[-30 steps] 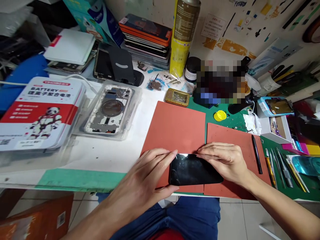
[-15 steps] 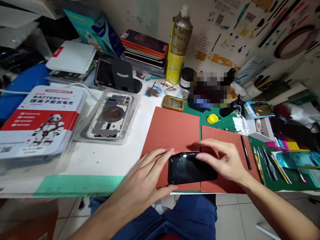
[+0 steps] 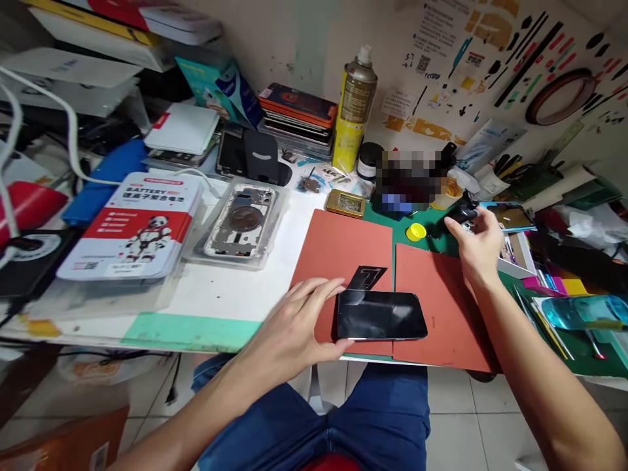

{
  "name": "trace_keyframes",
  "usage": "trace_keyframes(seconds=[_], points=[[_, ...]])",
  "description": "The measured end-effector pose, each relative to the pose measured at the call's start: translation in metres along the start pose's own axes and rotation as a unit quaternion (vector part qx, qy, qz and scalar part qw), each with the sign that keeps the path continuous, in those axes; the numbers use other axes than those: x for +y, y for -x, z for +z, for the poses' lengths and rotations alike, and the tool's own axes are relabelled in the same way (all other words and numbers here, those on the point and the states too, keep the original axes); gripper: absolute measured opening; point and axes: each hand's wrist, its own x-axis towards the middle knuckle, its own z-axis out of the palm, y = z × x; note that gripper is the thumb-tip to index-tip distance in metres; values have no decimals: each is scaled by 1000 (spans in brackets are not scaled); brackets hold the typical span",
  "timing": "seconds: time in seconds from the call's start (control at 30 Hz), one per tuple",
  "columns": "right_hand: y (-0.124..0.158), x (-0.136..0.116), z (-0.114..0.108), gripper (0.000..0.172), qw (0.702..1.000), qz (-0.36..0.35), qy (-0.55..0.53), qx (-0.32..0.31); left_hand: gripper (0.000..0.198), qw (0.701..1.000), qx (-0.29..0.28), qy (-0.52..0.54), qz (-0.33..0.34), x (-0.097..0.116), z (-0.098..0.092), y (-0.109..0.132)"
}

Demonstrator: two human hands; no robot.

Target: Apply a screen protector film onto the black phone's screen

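Observation:
A black smartphone (image 3: 383, 315) lies screen up across two reddish-brown mats. My left hand (image 3: 299, 320) holds its left end, fingers at the far corner and thumb at the near edge. From behind the phone's far edge sticks out a thin black piece (image 3: 367, 277) with a pale outline. Farther off to the right, my right hand (image 3: 478, 245) has its thumb and fingers around a dark, bottle-like object (image 3: 462, 209), partly hidden by the hand. A yellow cap (image 3: 416, 231) sits left of that hand.
An opened phone housing (image 3: 240, 222) rests in a clear tray, beside a battery box (image 3: 142, 229). Behind the mats stand a small gold tin (image 3: 345, 203) and a yellow spray can (image 3: 354, 111). Tools and a teal translucent item (image 3: 583, 313) lie on the right.
My right hand has left the phone and moved right and away, to the dark bottle-like object. The black piece beyond the phone now shows. My left hand stays at the phone.

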Motion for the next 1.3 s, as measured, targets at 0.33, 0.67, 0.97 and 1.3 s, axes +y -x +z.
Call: trace_keyframes(seconds=[0.33, 0.67, 0.97, 1.3], points=[[101, -108, -64, 69, 878, -427, 101, -194, 70, 999, -2, 29, -22, 1, -1, -2], [99, -120, -52, 59, 822, -500, 173, -211, 70, 999, 1, 43, -30, 0, -2, -1], [98, -120, -54, 60, 810, -517, 190, -201, 70, 998, 1, 46, -35, 0, -2, -2], [97, -112, -60, 56, 883, -416, 104, -188, 71, 999, -11, 42, -30, -2, -2, 0]])
